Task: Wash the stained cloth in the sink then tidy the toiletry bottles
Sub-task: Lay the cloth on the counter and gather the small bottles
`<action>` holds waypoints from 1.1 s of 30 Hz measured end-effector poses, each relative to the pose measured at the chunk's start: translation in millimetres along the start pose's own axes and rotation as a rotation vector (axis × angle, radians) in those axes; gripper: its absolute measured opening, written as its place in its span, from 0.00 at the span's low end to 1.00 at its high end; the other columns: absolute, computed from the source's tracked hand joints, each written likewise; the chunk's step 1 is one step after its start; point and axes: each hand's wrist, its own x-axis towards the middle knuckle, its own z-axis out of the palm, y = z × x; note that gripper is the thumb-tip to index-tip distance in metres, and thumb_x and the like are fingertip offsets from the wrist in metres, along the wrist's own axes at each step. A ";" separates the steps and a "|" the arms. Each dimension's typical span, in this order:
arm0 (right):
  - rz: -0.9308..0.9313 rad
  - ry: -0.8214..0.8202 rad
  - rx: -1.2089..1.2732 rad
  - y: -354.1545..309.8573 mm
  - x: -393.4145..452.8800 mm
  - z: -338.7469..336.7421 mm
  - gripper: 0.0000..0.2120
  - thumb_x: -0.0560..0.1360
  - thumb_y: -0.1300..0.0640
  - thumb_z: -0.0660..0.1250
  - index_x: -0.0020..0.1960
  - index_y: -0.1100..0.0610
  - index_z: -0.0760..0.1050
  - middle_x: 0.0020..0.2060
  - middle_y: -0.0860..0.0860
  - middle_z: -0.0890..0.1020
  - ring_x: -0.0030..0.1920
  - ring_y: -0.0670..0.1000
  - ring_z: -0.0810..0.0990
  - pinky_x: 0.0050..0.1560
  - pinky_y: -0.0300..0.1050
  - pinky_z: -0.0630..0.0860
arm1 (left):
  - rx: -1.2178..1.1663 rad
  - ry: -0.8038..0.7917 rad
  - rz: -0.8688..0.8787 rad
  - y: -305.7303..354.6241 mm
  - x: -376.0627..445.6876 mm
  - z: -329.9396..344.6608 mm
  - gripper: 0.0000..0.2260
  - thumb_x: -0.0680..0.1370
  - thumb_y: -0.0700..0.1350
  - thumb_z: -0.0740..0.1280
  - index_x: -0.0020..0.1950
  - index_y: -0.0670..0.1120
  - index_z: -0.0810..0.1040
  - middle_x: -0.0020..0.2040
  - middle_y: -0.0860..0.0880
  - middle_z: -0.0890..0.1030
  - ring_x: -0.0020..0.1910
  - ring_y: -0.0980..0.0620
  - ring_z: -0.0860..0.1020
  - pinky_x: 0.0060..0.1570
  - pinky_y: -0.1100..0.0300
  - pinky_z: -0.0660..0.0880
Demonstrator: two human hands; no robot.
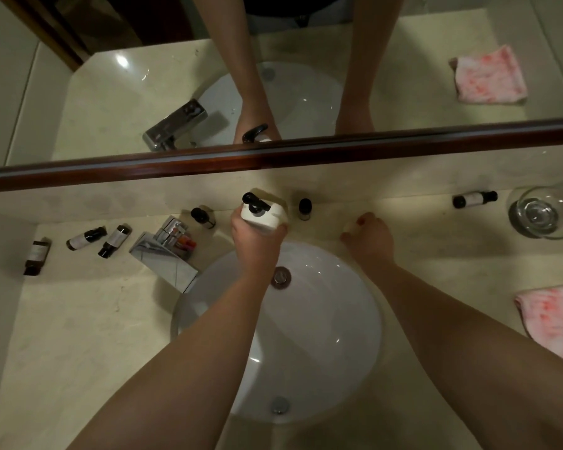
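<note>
Cream stone worktop (78,319), round white sink (322,336) set in it at centre, drain plug (281,277) toward 12 o'clock in the bowl. Chrome tap (165,254) at the sink's 10 o'clock. Dark wood-framed mirror (111,92) runs along the back wall and reflects both arms, tap and cloth.

Left hand (257,235) at the sink's 12 o'clock rim, grip wrapped round a white pump bottle (264,214) with black pump head. Right hand (368,237) at 1 o'clock on the worktop, fingers curled round a small pale object; cannot tell what it is.

Stained cloth (553,319), pink-blotched, lies folded on the worktop at 3 o'clock, out of the sink.

Small dark bottles: three lying flat (87,238) at 9 o'clock, one upright (202,216) beside the tap, one upright (304,207) at 12 between the hands, one flat (475,199) at 2 o'clock. Clear glass bowl (540,216) just right of that one.
</note>
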 end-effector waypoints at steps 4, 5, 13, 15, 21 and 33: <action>0.072 0.076 0.187 9.2 -18.8 -15.2 0.19 0.67 0.53 0.71 0.55 0.59 0.74 0.44 0.55 0.81 0.47 0.57 0.79 0.45 0.47 0.75 | 0.001 -0.052 0.047 3.1 -18.4 -0.7 0.37 0.59 0.50 0.78 0.65 0.54 0.67 0.58 0.51 0.74 0.54 0.51 0.76 0.49 0.57 0.78; 0.074 0.094 0.232 12.1 -24.7 -20.1 0.17 0.67 0.54 0.70 0.54 0.59 0.75 0.42 0.53 0.80 0.45 0.56 0.79 0.43 0.45 0.73 | 0.003 -0.069 0.068 4.5 -24.3 -0.3 0.34 0.60 0.50 0.78 0.62 0.58 0.67 0.56 0.52 0.74 0.54 0.51 0.77 0.48 0.57 0.78; 0.085 0.192 0.373 49.7 -66.1 -67.8 0.13 0.68 0.57 0.73 0.48 0.59 0.74 0.36 0.52 0.78 0.38 0.55 0.77 0.40 0.46 0.73 | 0.090 -0.255 0.218 11.3 -74.2 20.0 0.39 0.60 0.57 0.75 0.68 0.54 0.64 0.62 0.54 0.73 0.62 0.52 0.74 0.60 0.49 0.76; 0.124 0.214 0.372 59.1 -72.8 -82.3 0.14 0.68 0.56 0.73 0.50 0.59 0.74 0.37 0.52 0.78 0.39 0.54 0.77 0.41 0.43 0.72 | 0.096 -0.306 0.251 16.1 -88.7 30.3 0.39 0.61 0.58 0.75 0.68 0.54 0.63 0.63 0.53 0.72 0.62 0.52 0.74 0.61 0.48 0.75; 0.218 0.296 0.398 96.0 -82.2 -127.6 0.14 0.69 0.54 0.72 0.50 0.58 0.74 0.39 0.52 0.79 0.41 0.54 0.77 0.41 0.41 0.68 | 0.120 -0.426 0.340 34.9 -130.1 75.1 0.38 0.61 0.54 0.76 0.67 0.53 0.64 0.63 0.53 0.70 0.61 0.51 0.73 0.59 0.48 0.75; 0.396 0.290 0.442 185.7 -14.0 -216.5 0.10 0.70 0.50 0.68 0.47 0.54 0.74 0.42 0.52 0.81 0.48 0.56 0.80 0.47 0.44 0.72 | 0.187 -0.488 0.311 67.0 -182.4 189.1 0.41 0.60 0.59 0.75 0.70 0.53 0.63 0.63 0.54 0.72 0.61 0.53 0.74 0.60 0.50 0.76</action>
